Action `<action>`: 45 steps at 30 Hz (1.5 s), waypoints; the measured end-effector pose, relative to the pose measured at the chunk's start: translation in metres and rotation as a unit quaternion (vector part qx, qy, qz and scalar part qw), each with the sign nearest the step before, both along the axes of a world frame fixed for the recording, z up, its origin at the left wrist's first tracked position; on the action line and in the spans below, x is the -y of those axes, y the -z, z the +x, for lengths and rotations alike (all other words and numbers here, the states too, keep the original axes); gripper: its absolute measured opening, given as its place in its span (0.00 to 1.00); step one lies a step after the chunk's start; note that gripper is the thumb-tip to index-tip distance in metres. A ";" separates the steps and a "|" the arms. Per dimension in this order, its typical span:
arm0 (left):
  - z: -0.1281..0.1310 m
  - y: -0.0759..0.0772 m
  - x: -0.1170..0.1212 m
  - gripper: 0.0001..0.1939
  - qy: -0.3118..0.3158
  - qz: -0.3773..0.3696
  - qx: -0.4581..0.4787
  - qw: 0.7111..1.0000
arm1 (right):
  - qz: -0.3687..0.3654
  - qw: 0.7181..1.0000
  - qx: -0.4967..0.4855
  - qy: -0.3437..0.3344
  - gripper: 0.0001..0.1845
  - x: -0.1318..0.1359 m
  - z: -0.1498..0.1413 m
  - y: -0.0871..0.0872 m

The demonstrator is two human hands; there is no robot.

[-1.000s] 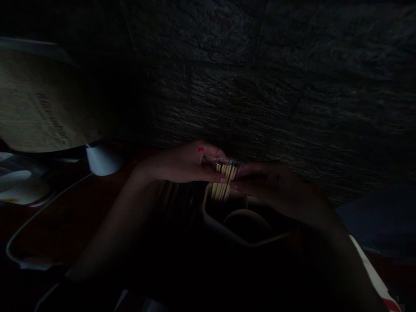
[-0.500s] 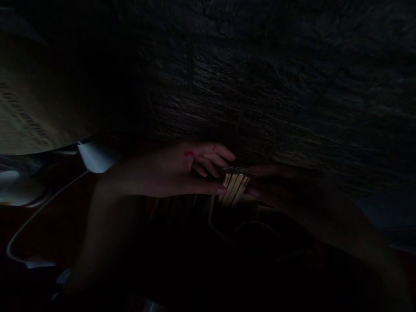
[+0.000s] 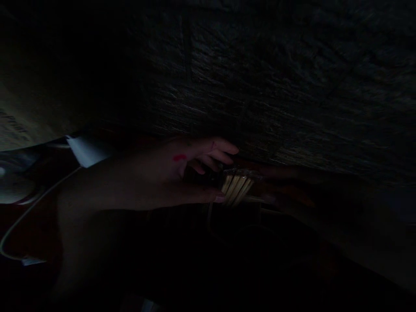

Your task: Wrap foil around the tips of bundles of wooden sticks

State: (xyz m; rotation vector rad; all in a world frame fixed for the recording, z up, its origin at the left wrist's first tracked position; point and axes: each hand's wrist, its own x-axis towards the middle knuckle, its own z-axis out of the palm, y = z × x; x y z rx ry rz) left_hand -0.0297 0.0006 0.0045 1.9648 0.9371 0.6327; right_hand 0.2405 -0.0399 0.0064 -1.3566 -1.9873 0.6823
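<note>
The scene is very dark. A bundle of pale, thin wooden sticks [image 3: 237, 188] stands slightly tilted, with shiny clear plastic [image 3: 242, 173] around its upper ends. My left hand [image 3: 195, 173], marked with red on its back, has its thumb against or just beside the bundle's left side. Its other fingers are stretched out and apart above and behind the sticks. On the bundle's right, my right hand [image 3: 282, 186] is mostly lost in shadow. A thin pale strip [image 3: 256, 199] lies between the bundle and its fingertips; whether those fingers grip it is unclear.
A rough, brick-patterned wall [image 3: 260, 86] rises close behind my hands. At left are a large beige printed package [image 3: 19, 104], a white piece [image 3: 89, 149] and a pale cable [image 3: 35, 208] on a reddish surface. Deep shadow covers the area below my hands.
My left fingers and thumb have spread wider apart. My right fingertips have shifted slightly right, and a pale strip shows beside them. The picture has become darker.
</note>
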 end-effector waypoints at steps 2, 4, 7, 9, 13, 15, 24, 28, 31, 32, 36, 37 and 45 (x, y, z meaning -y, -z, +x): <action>-0.001 -0.006 0.003 0.28 0.011 0.009 0.002 1.000 | -0.009 1.000 -0.007 -0.014 0.17 -0.001 0.001 -0.002; -0.003 -0.012 0.006 0.29 0.017 0.018 0.000 1.000 | -0.028 0.999 -0.021 -0.024 0.15 -0.002 0.001 -0.005; -0.004 -0.018 0.010 0.29 0.005 0.027 0.002 1.000 | -0.066 0.995 -0.064 -0.026 0.15 -0.003 -0.003 -0.006; -0.002 -0.020 0.012 0.28 -0.007 0.033 0.009 0.999 | -0.087 0.991 -0.094 -0.042 0.15 -0.003 -0.006 -0.004; 0.011 -0.020 0.015 0.27 -0.009 0.063 0.017 0.998 | -0.115 0.978 -0.143 -0.100 0.14 -0.006 -0.010 0.004; 0.017 -0.018 0.016 0.27 -0.011 0.071 0.009 0.997 | -0.121 0.973 -0.162 -0.108 0.13 -0.007 -0.012 0.007; 0.027 -0.013 0.013 0.12 -0.026 0.077 -0.038 0.996 | -0.094 0.972 -0.181 -0.116 0.11 -0.011 -0.015 0.017; 0.033 -0.011 0.012 0.20 -0.012 0.008 -0.012 1.000 | -0.095 0.973 -0.180 -0.108 0.12 -0.011 -0.018 0.018; 0.035 -0.009 0.011 0.18 -0.006 -0.006 0.002 1.000 | -0.101 0.972 -0.186 -0.103 0.13 -0.010 -0.020 0.017; 0.035 -0.008 0.010 0.17 -0.004 -0.006 0.005 1.000 | -0.098 0.972 -0.188 -0.101 0.13 -0.010 -0.021 0.017; 0.034 -0.007 0.009 0.16 -0.001 -0.004 0.006 1.000 | -0.082 0.976 -0.179 -0.097 0.11 -0.010 -0.022 0.019; 0.034 -0.007 0.009 0.15 -0.001 -0.003 0.006 1.000 | -0.078 0.977 -0.174 -0.096 0.09 -0.010 -0.022 0.019; 0.035 -0.004 0.008 0.15 0.004 0.001 0.012 1.000 | -0.069 0.977 -0.175 -0.101 0.05 -0.010 -0.022 0.019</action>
